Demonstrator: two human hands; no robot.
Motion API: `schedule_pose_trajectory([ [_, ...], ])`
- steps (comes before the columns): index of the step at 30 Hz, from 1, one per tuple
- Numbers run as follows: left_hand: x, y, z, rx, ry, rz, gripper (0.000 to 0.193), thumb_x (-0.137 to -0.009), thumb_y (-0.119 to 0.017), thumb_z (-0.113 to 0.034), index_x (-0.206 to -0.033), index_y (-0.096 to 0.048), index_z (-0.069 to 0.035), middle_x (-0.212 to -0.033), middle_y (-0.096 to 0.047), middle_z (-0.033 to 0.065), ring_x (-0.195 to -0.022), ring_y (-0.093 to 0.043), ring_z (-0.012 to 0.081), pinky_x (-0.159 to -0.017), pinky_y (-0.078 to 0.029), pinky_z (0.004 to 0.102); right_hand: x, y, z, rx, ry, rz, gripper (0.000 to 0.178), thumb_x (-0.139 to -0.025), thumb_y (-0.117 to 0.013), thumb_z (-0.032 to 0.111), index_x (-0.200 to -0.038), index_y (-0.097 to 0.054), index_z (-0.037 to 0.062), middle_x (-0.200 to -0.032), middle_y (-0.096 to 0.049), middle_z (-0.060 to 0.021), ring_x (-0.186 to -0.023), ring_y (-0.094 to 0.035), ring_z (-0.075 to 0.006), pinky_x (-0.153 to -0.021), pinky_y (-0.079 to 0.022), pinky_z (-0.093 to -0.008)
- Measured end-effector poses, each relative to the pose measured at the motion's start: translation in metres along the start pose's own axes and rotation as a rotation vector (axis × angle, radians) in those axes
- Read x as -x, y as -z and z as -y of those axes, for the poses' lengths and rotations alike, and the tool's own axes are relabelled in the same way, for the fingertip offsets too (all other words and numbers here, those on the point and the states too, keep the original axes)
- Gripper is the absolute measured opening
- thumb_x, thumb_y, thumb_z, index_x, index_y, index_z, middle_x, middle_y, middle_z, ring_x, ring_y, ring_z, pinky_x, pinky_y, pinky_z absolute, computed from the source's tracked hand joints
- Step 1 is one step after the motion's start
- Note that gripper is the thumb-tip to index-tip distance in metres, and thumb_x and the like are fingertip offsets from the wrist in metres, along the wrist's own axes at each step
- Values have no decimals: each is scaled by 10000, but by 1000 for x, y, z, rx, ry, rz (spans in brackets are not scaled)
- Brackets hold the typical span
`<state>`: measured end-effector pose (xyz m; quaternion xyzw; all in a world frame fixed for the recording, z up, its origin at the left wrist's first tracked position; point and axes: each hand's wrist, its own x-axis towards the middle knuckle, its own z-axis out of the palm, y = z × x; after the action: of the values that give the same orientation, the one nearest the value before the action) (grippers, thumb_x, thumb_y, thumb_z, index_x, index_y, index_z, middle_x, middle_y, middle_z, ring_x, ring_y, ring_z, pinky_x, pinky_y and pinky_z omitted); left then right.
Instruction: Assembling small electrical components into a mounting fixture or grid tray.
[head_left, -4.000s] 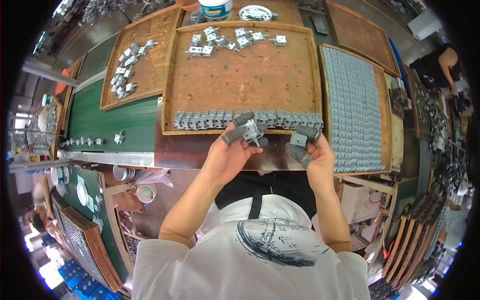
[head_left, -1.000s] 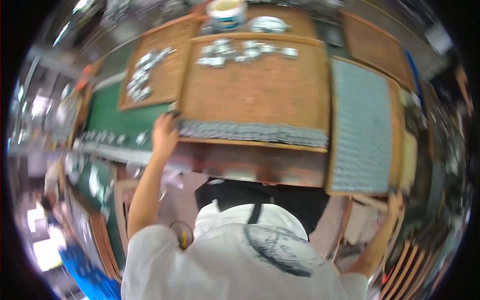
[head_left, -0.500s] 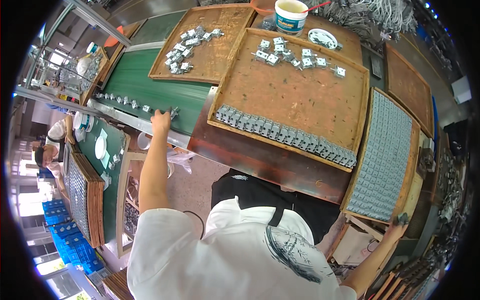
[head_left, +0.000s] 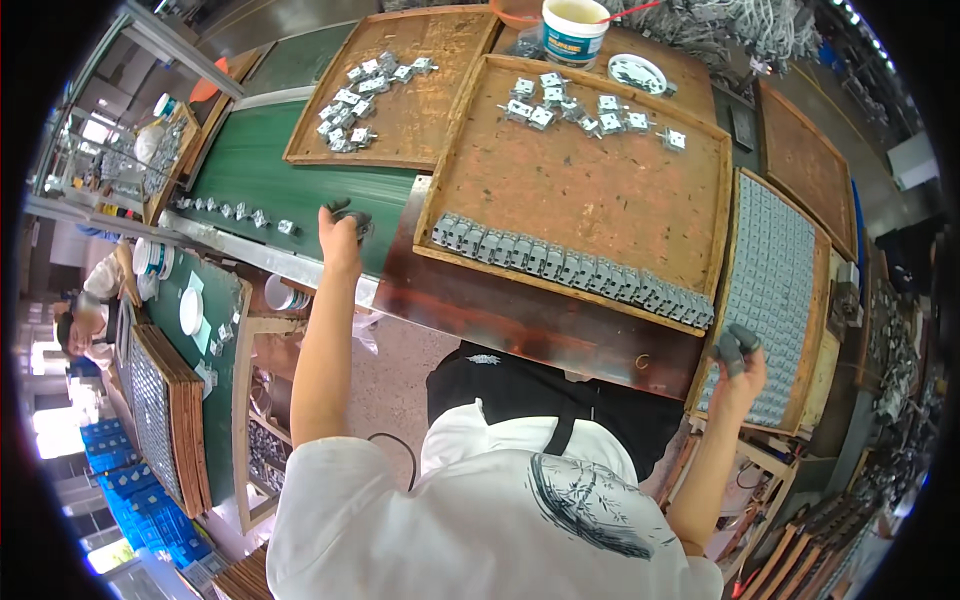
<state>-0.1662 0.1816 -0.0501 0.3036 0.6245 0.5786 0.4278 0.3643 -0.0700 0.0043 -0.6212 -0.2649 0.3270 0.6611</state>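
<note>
Dark finger covers are on both my hands. My left hand (head_left: 342, 230) is over the green conveyor belt (head_left: 255, 165), its fingers curled in. What they hold, if anything, blends with the dark covers. Left of it, a line of small silvery metal parts (head_left: 259, 218) lies along the belt's near edge. My right hand (head_left: 740, 372) hovers at the near left corner of a wooden tray packed with grey metal parts (head_left: 775, 290). Its fingers are stretched out and slightly apart, with no part visible in them.
A wooden tray (head_left: 590, 190) before me holds a packed row of metal parts (head_left: 560, 262) and loose ones (head_left: 607, 114). Another tray (head_left: 400, 125) with loose parts rests on the belt. Behind stand a white bucket (head_left: 573, 35) and a round lid (head_left: 637, 73). A person (head_left: 95, 320) works at left.
My right hand has come leftward and up, from outside the packed tray's near right corner to over its near left corner. My left hand has shifted slightly right, its fingers curling.
</note>
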Motion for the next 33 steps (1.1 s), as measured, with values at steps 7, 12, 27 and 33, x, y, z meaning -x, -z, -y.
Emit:
schedule_pose_trajectory([
  [7,136,-89,-55,548,461,570,241,-923,-590,-91,-1161,-587,-56,-1093,-673,108,-774,-652,153,-589,-529,250,14,-75,26,-111,27,204,421,-829,-662,-56,-1233,-565,9,-1075,-648,-87,-976,-635,-184,-820,-565,-333],
  [12,198,-129,-44,505,487,904,356,-890,-643,-40,-1240,-581,-28,-1127,-669,75,-954,-661,164,-696,-558,299,38,-102,51,43,-32,410,388,-852,-692,0,-1215,-558,12,-1060,-652,-73,-888,-653,-157,-705,-576,-289],
  [27,263,-159,-51,156,287,1160,361,-897,-612,45,-1250,-572,-15,-1175,-629,42,-1066,-604,138,-861,-540,276,40,-95,73,895,616,508,283,-657,-747,18,-889,-588,-8,-903,-570,-146,-804,-593,-357,-673,-489,-428],
  [33,283,-172,-33,-165,32,1080,580,-845,-570,117,-1391,-423,-14,-1283,-485,108,-1089,-578,219,-820,-531,309,35,-97,41,979,743,395,264,-666,-707,-8,-907,-599,-16,-877,-557,-153,-819,-591,-358,-691,-497,-429],
])
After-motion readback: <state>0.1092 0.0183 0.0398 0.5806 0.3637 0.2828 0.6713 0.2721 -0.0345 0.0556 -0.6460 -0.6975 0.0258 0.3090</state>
